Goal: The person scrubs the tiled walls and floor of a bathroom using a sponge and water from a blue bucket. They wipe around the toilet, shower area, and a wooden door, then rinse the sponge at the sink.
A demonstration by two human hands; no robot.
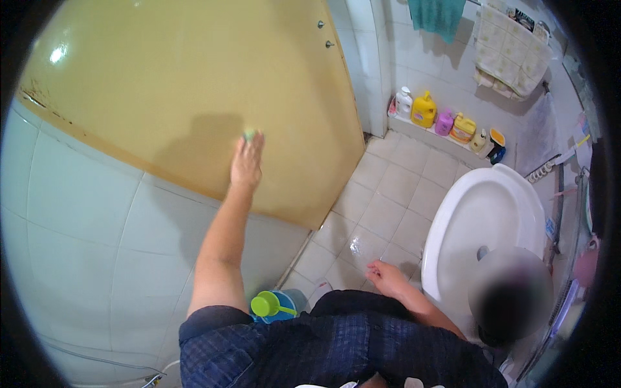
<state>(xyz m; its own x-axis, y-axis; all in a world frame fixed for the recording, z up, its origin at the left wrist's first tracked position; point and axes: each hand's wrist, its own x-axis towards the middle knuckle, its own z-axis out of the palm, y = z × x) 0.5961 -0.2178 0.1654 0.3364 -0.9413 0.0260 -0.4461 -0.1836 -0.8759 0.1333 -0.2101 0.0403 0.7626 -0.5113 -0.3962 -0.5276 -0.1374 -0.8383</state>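
Note:
My left hand point(247, 162) reaches out with its palm side against the yellow door point(296, 87). Under its fingertips is a small green sponge or scouring pad point(249, 134), mostly covered by the fingers and pressed to the door. My right hand point(386, 278) hangs low over the tiled floor, left of the white washbasin point(433, 233). Its fingers are loosely bent and seem to hold nothing. Close to my left side, a green dipper point(265, 304) rests over a blue bucket point(285, 310).
Several bottles, among them a yellow jug point(424, 110) and a purple bottle point(444, 123), line a low ledge by the wall. A teal towel point(436, 18) and a checked towel point(514, 53) hang above. Two metal knobs point(325, 35) stick out of the door. A blurred round patch covers part of the basin.

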